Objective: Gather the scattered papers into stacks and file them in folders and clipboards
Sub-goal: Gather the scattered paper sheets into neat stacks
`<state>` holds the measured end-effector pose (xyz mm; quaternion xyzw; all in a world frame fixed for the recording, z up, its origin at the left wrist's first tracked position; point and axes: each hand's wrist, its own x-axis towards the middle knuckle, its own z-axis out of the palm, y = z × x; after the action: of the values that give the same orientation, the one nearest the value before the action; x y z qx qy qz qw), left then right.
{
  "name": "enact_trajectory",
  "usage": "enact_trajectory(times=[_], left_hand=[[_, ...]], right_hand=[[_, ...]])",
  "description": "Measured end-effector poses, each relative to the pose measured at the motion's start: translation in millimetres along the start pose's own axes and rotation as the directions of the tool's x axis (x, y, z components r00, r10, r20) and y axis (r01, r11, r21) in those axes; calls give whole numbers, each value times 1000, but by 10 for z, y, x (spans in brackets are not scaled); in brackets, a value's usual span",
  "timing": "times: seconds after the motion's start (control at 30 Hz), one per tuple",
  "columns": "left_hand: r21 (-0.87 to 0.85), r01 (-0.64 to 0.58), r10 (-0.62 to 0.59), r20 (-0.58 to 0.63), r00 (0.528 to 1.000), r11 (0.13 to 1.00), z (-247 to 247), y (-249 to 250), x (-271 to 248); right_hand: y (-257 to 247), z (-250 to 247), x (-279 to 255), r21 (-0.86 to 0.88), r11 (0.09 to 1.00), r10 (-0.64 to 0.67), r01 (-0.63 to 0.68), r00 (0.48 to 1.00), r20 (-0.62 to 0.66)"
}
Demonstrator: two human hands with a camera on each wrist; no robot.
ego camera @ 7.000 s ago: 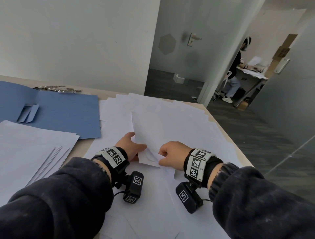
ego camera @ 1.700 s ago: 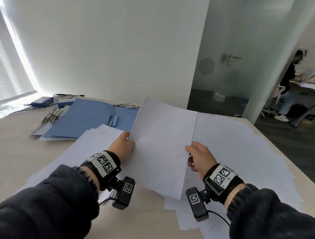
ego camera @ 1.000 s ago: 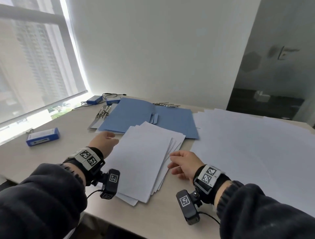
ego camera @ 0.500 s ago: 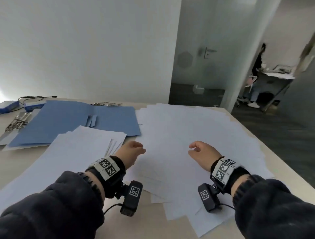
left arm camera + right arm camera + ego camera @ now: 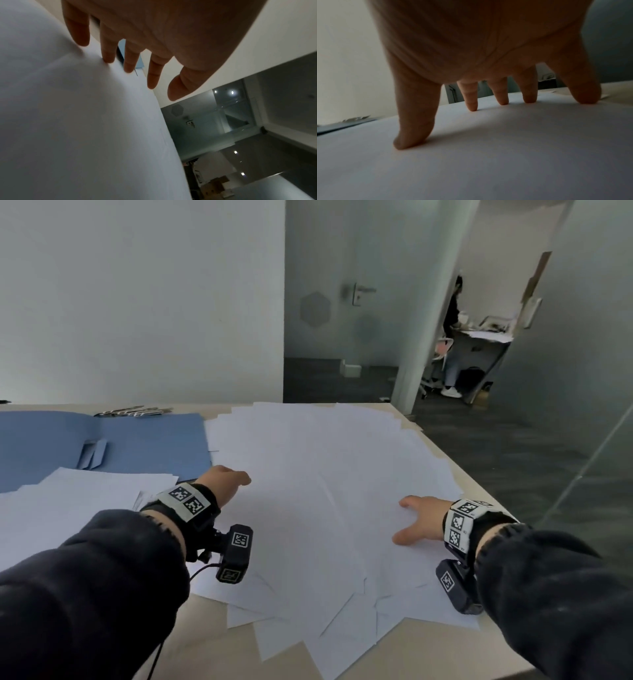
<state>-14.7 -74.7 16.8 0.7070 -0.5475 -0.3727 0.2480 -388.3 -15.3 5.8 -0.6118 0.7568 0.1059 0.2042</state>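
Scattered white papers (image 5: 325, 491) cover the right half of the table. My left hand (image 5: 224, 479) reaches over their left edge, near the open blue folder (image 5: 137, 440); its straight fingers (image 5: 108, 54) touch the top sheet (image 5: 77, 121). My right hand (image 5: 416, 520) lies spread on the papers near the table's right edge, with its fingertips (image 5: 471, 104) and thumb pressing on a sheet (image 5: 488, 155). Neither hand holds anything. A gathered stack of sheets (image 5: 68, 508) lies at the left, in front of the folder.
Metal clips (image 5: 133, 411) lie behind the folder at the table's back edge. The table's right edge (image 5: 479, 484) drops to a dark floor. Beyond an open doorway a person (image 5: 450, 337) stands at a desk.
Since the earlier frames I laid a sheet on the left stack and turned back to the scattered papers. In the last half second both hands reached forward and flattened onto the sheets.
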Motion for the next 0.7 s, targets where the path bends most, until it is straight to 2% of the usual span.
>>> enact_trajectory(times=[0.13,0.27,0.37,0.47,0.53,0.7], left_hand=[[120,83,-88,37,995,989,-1,40,108],[200,113,-127,62,990,973,-37,46,190],[103,154,-160,57,985,983,-94,-50,274],[-118,271,-255,134,957,955,-203,-226,286],[-182,302,-273,167,947,936,-268,-327,210],[-66,354,-326,261,908,933,-432,-539,96]], right_hand=[[-33,6,8,-41,999,4,-5,1000,-18],[-40,6,13,-69,997,16,-19,999,-38],[-38,16,1,-72,997,11,-15,999,-50],[-30,32,10,-64,998,8,-11,999,-47],[-26,32,16,-62,998,2,-5,999,-47],[-3,30,8,-59,998,11,-13,999,-43]])
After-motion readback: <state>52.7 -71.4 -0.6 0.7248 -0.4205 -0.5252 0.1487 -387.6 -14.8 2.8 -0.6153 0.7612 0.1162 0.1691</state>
